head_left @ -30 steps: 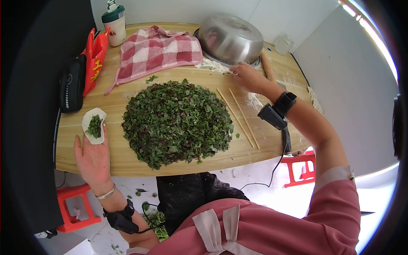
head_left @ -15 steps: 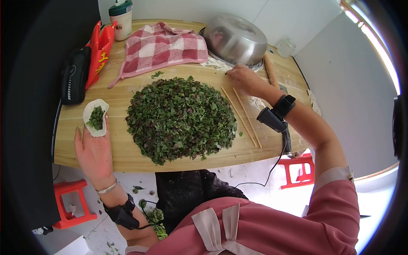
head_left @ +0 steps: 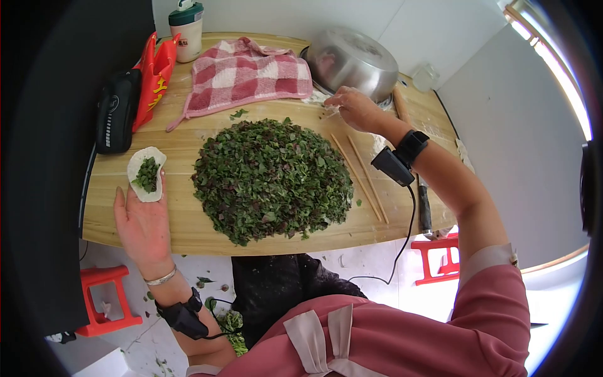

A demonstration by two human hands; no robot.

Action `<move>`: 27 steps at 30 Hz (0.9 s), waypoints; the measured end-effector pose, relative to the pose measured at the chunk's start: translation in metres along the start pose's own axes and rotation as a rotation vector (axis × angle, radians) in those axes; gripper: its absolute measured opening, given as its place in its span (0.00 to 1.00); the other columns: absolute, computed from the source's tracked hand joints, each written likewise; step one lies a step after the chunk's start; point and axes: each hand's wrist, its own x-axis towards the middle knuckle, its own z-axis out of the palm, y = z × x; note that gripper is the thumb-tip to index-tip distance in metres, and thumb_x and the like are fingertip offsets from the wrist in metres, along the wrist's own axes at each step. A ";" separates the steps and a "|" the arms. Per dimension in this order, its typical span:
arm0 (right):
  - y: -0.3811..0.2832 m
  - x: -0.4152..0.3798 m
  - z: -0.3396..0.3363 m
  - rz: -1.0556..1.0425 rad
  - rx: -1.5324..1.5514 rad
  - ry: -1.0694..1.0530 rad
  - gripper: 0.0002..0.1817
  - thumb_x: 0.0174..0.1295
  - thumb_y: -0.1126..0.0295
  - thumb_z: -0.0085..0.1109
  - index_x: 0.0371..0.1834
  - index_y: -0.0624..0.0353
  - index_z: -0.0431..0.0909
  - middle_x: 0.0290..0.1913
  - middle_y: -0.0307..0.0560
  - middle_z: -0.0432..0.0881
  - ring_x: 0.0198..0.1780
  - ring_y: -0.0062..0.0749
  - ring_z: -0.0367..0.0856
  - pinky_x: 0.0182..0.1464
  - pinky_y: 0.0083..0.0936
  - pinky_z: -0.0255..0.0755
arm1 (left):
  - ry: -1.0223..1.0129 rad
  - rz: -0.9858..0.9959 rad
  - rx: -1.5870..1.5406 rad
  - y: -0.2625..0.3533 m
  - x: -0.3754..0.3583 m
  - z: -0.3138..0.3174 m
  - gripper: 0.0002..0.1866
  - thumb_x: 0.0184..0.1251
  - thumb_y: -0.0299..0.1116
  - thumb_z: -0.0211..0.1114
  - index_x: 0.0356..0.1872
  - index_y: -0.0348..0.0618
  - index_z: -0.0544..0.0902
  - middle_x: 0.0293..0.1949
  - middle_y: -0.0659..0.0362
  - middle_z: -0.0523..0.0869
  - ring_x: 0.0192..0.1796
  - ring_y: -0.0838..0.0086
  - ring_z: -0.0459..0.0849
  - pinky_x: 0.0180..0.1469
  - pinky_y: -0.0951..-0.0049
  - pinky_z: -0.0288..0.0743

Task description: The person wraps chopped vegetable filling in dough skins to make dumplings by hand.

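On the fingers of my left hand (head_left: 143, 217), palm up, rests a round white dough wrapper (head_left: 134, 169) with chopped greens (head_left: 147, 174) in its middle. My right hand (head_left: 357, 110) hangs over the board just in front of the metal basin, fingers bent together. A few dark bits show below its fingertips; whether it pinches anything is too small to tell. Between the hands lies a large heap of chopped leaves (head_left: 273, 179). Two chopsticks (head_left: 359, 177) lie side by side along its right edge.
A checkered cloth (head_left: 251, 70), an upturned metal basin (head_left: 355, 63), a rolling pin (head_left: 400, 105) and a glass jar (head_left: 426, 76) line the back. At right lies a knife (head_left: 425, 210). A lidded cup (head_left: 186, 34), red bag (head_left: 152, 81) and black device (head_left: 118, 113) stand left.
My right hand has shifted slightly left and toward the back, and dark bits now show below its fingertips. My left hand still supports the filled wrapper. The whole view has shifted a little.
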 end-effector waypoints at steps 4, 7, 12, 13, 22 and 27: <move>-0.005 0.000 -0.004 -0.052 0.056 -0.078 0.20 0.50 0.83 0.45 0.43 0.59 0.84 0.43 0.56 0.78 0.51 0.49 0.74 0.56 0.37 0.68 | -0.022 -0.010 -0.006 0.001 0.000 -0.003 0.27 0.75 0.38 0.45 0.64 0.23 0.59 0.67 0.40 0.64 0.70 0.54 0.62 0.74 0.56 0.52; -0.008 0.001 -0.011 -0.058 0.159 -0.117 0.18 0.51 0.83 0.46 0.42 0.59 0.84 0.42 0.55 0.79 0.50 0.49 0.74 0.55 0.36 0.69 | 0.001 -0.005 -0.003 0.000 -0.001 0.000 0.27 0.75 0.38 0.45 0.64 0.23 0.59 0.67 0.40 0.64 0.70 0.54 0.62 0.74 0.56 0.51; -0.014 -0.003 -0.007 0.001 0.036 -0.126 0.21 0.50 0.86 0.42 0.42 0.62 0.83 0.44 0.54 0.80 0.52 0.46 0.75 0.56 0.33 0.69 | -0.017 -0.003 -0.003 -0.001 0.000 0.000 0.27 0.75 0.38 0.44 0.64 0.23 0.59 0.67 0.40 0.64 0.70 0.54 0.62 0.74 0.56 0.51; -0.019 -0.004 -0.011 -0.013 0.200 -0.176 0.17 0.52 0.82 0.46 0.40 0.62 0.83 0.42 0.54 0.81 0.50 0.46 0.77 0.54 0.33 0.70 | -0.009 0.002 -0.004 -0.001 -0.001 0.001 0.27 0.75 0.38 0.44 0.64 0.23 0.59 0.67 0.40 0.64 0.70 0.54 0.62 0.74 0.55 0.51; -0.030 0.003 -0.016 0.109 0.293 -0.286 0.16 0.55 0.83 0.44 0.41 0.65 0.83 0.42 0.53 0.81 0.48 0.41 0.79 0.53 0.30 0.72 | 0.037 0.027 -0.035 -0.003 -0.002 0.003 0.27 0.74 0.36 0.45 0.64 0.23 0.58 0.68 0.39 0.62 0.70 0.54 0.60 0.75 0.55 0.50; -0.070 0.041 -0.020 -0.108 0.302 -0.279 0.17 0.55 0.83 0.44 0.45 0.65 0.80 0.45 0.55 0.79 0.52 0.45 0.76 0.56 0.33 0.69 | -0.019 0.018 -0.032 -0.002 -0.001 -0.001 0.26 0.75 0.39 0.42 0.62 0.25 0.61 0.65 0.41 0.66 0.69 0.54 0.63 0.73 0.54 0.54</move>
